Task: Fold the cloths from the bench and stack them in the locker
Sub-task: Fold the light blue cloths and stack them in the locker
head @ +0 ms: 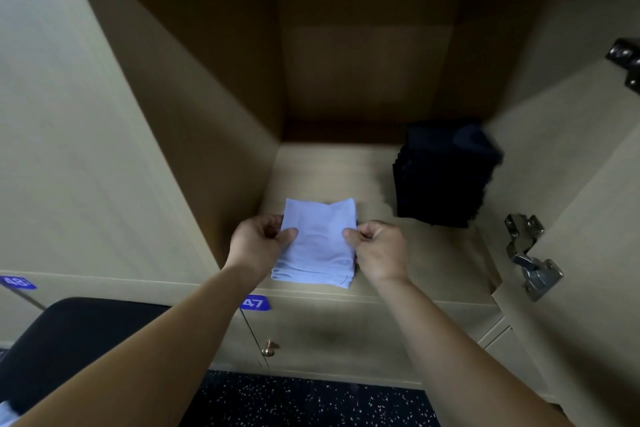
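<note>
Two hands, and we have both on one pile. Our left hand [258, 243] pinches the pale blue cloths [317, 243] at their nine o'clock edge, thumb on top, fingers curled beneath.

And our right hand?

Our right hand [381, 250] does the same at three o'clock: thumb pressed on the top layer, the other fingers curled in at the side.

Where do we see the pile?

Inside the locker [433, 253], at six o'clock on its floor, close to the front lip. It is folded, with several layers showing along the near edge. Whether it lies fully on the floor or we hold it just clear, we cannot tell.

What else do we have around it?

A dark stack [446, 173] of folded cloths sits at two o'clock from the pale pile, apart from it, by the right wall. The open door [588, 166] at three o'clock carries a lower hinge [531, 258] and an upper hinge [627, 62]. Below the lip we read label 47 [255, 303], with a brass knob [269, 347] under it. The black bench [79, 340] lies at eight o'clock, over a speckled floor [311, 402].
</note>
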